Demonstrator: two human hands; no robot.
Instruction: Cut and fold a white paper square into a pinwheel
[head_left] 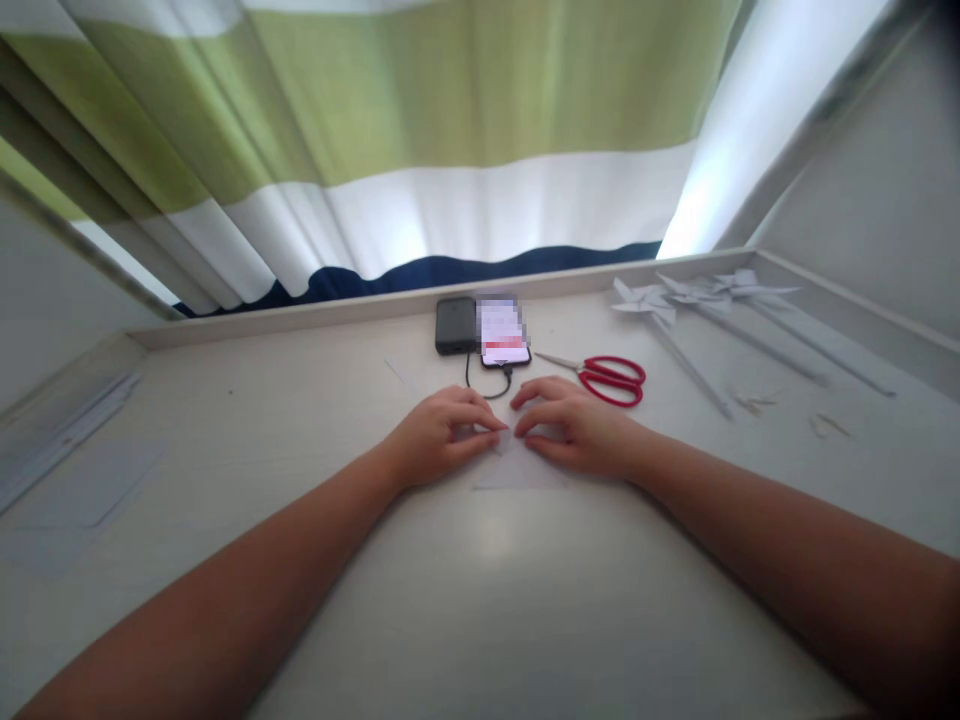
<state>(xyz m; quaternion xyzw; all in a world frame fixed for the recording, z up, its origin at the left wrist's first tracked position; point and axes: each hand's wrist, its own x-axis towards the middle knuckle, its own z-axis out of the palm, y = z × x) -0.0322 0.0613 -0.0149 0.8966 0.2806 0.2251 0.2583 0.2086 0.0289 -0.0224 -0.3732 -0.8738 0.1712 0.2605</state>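
My left hand (442, 432) and my right hand (571, 425) meet at the middle of a pale table (480, 600). Both rest on a small white sheet of paper (517, 470) lying flat there. The fingers of each hand are curled and pressed down on the paper's upper part, fingertips almost touching. The paper's lower edge shows below the hands; the part under the fingers is hidden.
Red-handled scissors (611, 380) lie just beyond my right hand. A phone (502, 335) and a dark power bank (455, 325), joined by a cable, sit at the back. Paper pinwheels on sticks (675, 300) lie back right. Paper sheets (67, 470) lie far left. A striped curtain (420, 130) hangs behind.
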